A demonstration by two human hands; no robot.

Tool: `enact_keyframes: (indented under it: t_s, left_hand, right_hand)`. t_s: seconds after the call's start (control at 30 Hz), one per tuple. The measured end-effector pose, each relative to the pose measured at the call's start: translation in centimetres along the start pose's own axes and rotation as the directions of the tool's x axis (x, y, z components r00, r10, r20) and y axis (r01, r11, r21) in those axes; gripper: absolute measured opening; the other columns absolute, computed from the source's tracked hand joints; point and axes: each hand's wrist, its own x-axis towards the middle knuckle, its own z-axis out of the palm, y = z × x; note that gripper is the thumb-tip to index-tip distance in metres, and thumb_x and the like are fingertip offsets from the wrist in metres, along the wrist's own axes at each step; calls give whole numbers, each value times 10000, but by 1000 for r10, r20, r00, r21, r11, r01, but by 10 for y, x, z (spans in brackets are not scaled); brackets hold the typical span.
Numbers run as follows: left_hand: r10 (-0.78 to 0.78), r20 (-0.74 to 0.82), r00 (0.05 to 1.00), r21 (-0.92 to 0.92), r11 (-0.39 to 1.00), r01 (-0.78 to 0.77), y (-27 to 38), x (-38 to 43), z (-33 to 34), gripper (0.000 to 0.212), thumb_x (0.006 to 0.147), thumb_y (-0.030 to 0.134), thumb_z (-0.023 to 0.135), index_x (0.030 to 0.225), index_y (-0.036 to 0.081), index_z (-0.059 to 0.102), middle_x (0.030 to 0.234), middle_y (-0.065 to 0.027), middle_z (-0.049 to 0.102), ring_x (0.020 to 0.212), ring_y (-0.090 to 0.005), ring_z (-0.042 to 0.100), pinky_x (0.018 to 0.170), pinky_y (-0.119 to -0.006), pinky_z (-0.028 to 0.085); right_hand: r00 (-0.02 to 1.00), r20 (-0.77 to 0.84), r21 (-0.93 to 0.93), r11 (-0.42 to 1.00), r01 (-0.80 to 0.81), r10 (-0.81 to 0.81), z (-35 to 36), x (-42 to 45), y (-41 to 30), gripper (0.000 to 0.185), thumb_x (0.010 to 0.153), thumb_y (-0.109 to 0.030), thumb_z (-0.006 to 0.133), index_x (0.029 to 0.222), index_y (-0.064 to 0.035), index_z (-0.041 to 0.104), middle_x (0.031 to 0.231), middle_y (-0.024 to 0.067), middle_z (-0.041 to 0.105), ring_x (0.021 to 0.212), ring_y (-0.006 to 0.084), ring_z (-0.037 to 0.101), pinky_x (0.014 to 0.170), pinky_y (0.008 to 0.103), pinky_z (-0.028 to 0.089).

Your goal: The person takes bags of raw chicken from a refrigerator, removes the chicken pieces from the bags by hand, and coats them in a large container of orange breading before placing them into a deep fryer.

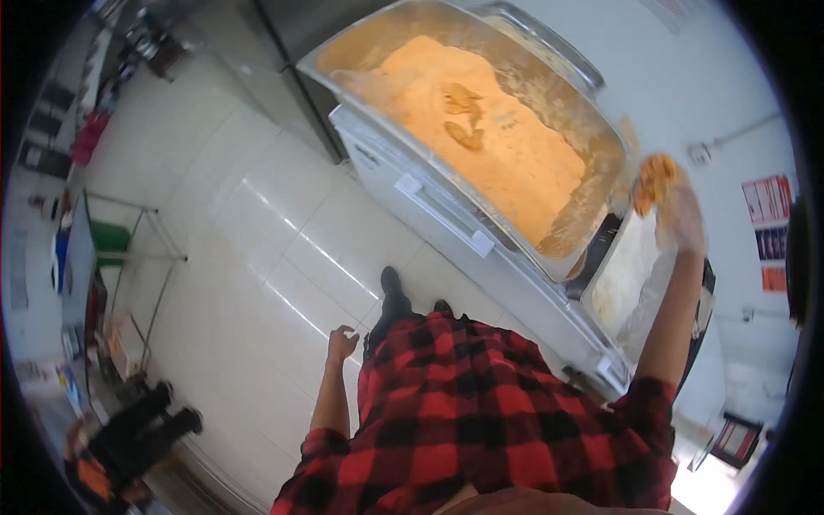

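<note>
My right hand, blurred, holds an orange-coated piece of food, which looks like battered chicken, above the right end of a deep metal tub. The tub holds a wide bed of orange breading powder. Two coated pieces lie near the middle of that powder. Beneath my right forearm is a shallower metal pan with white powder in it. My left hand hangs low beside my body over the floor, fingers loosely curled and apart from the thumb, with nothing visible in it.
The tub rests on a white chest freezer with handles. Behind it stands another metal container against the wall. A steel cabinet adjoins the freezer. A metal-legged table and another person are at the left.
</note>
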Motion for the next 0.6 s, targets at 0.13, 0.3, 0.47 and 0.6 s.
enact_keyframes:
  t_s: [0.13, 0.3, 0.47, 0.6]
  left_hand:
    - [48, -8, 999, 52, 998, -47, -18, 35, -40, 331, 757, 277, 754, 982, 43, 690, 884, -270, 674, 821, -372, 671, 748, -423, 543]
    - [204, -106, 973, 82, 977, -196, -10, 87, -91, 320, 780, 191, 744, 1053, 56, 645, 908, -233, 615, 826, -352, 630, 715, -431, 524]
    - [387, -421, 820, -121, 872, -474, 181, 97, -190, 236, 833, 74, 661, 1063, 52, 617, 985, -150, 531, 921, -275, 537, 798, -380, 467]
    - [694, -629, 350, 80, 506, -859, 338, 85, -260, 282, 787, 172, 720, 1030, 70, 622, 1023, -111, 529, 1000, -281, 505, 875, -428, 425]
  right_hand:
    - [999, 15, -208, 978, -32, 36, 76, 63, -74, 576, 881, -390, 642, 1301, -30, 479, 1192, 96, 595, 1000, 196, 590, 827, 342, 499]
    - [974, 229, -449, 888, 100, 6, 138, 138, -42, 480, 866, -292, 619, 1282, -62, 555, 1121, 71, 649, 994, 151, 612, 873, 305, 487]
    - [880, 373, -455, 884, -104, 296, 190, 125, 0, 477, 844, -227, 646, 1288, -80, 554, 1071, 73, 617, 1035, 217, 570, 922, 326, 455]
    - [922, 372, -840, 461, 286, 107, 282, 92, 55, 496, 778, -241, 662, 1249, -94, 605, 1220, 133, 582, 1165, 313, 523, 1014, 383, 403]
